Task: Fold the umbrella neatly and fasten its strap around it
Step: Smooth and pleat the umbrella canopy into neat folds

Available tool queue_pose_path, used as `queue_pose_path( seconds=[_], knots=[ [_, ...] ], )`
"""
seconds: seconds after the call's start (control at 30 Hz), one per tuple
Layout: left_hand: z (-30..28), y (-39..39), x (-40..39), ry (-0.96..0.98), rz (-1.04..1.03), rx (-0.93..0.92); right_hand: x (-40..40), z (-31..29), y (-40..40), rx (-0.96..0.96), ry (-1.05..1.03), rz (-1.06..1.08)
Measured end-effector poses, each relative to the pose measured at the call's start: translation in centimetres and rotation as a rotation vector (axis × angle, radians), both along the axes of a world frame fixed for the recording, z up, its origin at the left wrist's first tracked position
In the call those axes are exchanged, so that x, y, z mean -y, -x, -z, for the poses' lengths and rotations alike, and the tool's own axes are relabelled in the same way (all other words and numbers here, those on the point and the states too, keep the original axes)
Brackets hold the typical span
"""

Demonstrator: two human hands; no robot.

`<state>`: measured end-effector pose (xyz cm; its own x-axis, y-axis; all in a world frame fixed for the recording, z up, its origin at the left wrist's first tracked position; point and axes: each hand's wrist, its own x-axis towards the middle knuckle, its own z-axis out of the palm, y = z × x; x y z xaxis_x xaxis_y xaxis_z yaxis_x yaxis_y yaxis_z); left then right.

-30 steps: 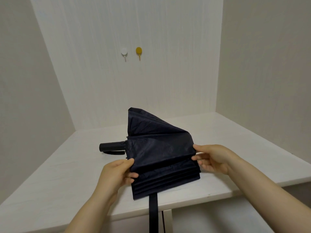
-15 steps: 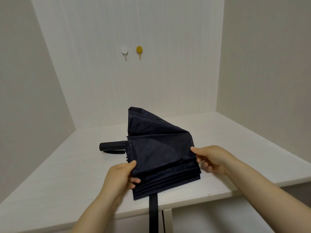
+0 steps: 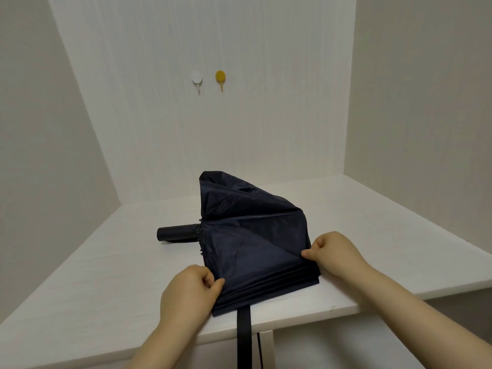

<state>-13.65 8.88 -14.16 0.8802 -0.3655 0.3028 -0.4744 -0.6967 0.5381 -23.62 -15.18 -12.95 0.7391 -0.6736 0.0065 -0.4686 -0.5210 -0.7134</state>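
Note:
A dark navy folding umbrella lies on the white table, its black handle pointing left. Its canopy is partly pleated into flat layers near the front edge, while one panel stands up at the back. My left hand pinches the top fold at the canopy's left front corner. At the right edge, my right hand pinches the same top fold. The black strap hangs down over the table's front edge from under the canopy.
The table sits in a corner, with walls close on the left, back and right. Two small hooks, one white and one yellow, are stuck on the back wall. The table's front edge runs just below my hands.
Both hands have closed from loose fingers into a pinch on the top fold and drawn it toward the front edge. The umbrella's handle has stayed in place.

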Motion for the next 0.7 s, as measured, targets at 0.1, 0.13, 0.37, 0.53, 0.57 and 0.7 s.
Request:
queue_pose_path(
  seconds=[0.1, 0.13, 0.37, 0.53, 0.57, 0.7],
  knots=[
    [0.0, 0.0, 0.0, -0.062, 0.004, 0.052, -0.7, 0.2, 0.2, -0.035, 0.147, 0.016],
    [0.1, -0.1, -0.1, -0.058, 0.013, 0.069, -1.0, 0.3, 0.2, -0.043, 0.203, 0.020],
    [1.4, -1.8, 0.1, -0.098, 0.323, 0.424, -1.3, 0.5, 0.4, 0.044, 0.554, -0.170],
    [1.7, -2.9, 0.3, -0.161, 0.569, 0.426, -0.7, 1.2, 0.0, 0.184, 0.712, -0.430],
    [1.6, -3.0, 0.4, -0.147, 0.614, 0.376, -0.6, 1.2, -0.1, 0.180, 0.703, -0.475],
    [1.5, -3.4, 0.4, -0.179, 0.670, 0.223, -0.2, 1.4, 0.1, 0.084, 0.606, -0.571]
  ],
)
